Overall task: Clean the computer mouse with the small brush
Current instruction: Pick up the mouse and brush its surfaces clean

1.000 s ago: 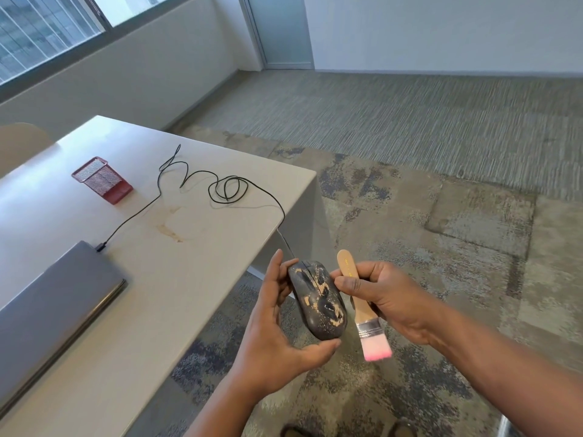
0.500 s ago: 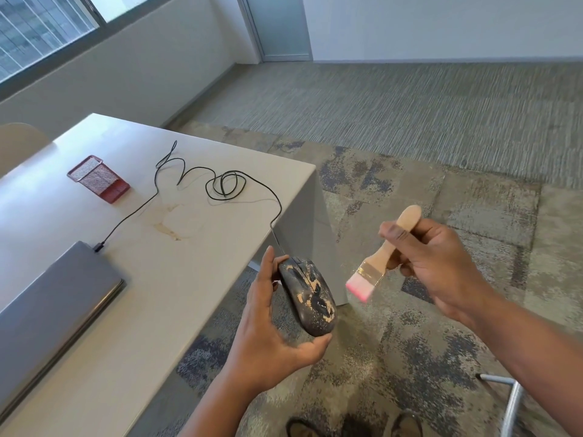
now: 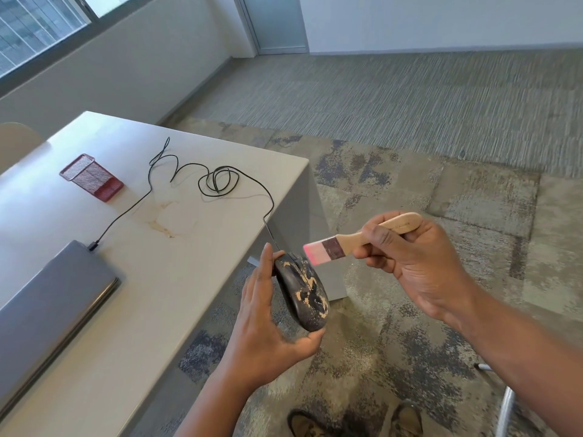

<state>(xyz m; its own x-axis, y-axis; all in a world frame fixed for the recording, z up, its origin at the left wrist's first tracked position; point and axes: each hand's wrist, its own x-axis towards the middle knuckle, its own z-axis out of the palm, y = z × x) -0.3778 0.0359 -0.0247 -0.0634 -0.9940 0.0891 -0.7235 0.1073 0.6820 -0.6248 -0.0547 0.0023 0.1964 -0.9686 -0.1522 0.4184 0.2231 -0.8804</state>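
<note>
Nearest the viewer, two shoes [image 3: 356, 424] are seen on the patterned carpet [image 3: 394, 197], just right of the table's near end, and part of a metal chair leg [image 3: 504, 405] shows further right.

Beyond them, off the table's right edge, the mouse [image 3: 301, 293] is held in the air by the left hand [image 3: 268, 329]. It is gripped lengthwise: the thumb is hooked under its near end and the fingers [image 3: 263, 272] are laid along its left side up to the front. The mouse is dark, with tan patches worn or smeared across its top.

To the right of the mouse, the brush [image 3: 359, 239] is held by the right hand [image 3: 413, 263], whose fingers and thumb are curled round the wooden handle. The brush lies almost level, its pink bristles pointing left and reaching the front right of the mouse; whether they touch it cannot be told.

On the table [image 3: 157, 294], left of the mouse, a closed grey laptop [image 3: 47, 310] lies at the near end. A black cable [image 3: 202, 181] runs from the front of the mouse up over the table edge, loops in coils on the tabletop, and ends at a plug by the laptop's far corner. A brownish stain [image 3: 161, 223] marks the surface between laptop and coils. Further along, a red mesh holder [image 3: 91, 178] lies on its side. Past the table's far end, a window [image 3: 38, 23] is set in the wall.
</note>
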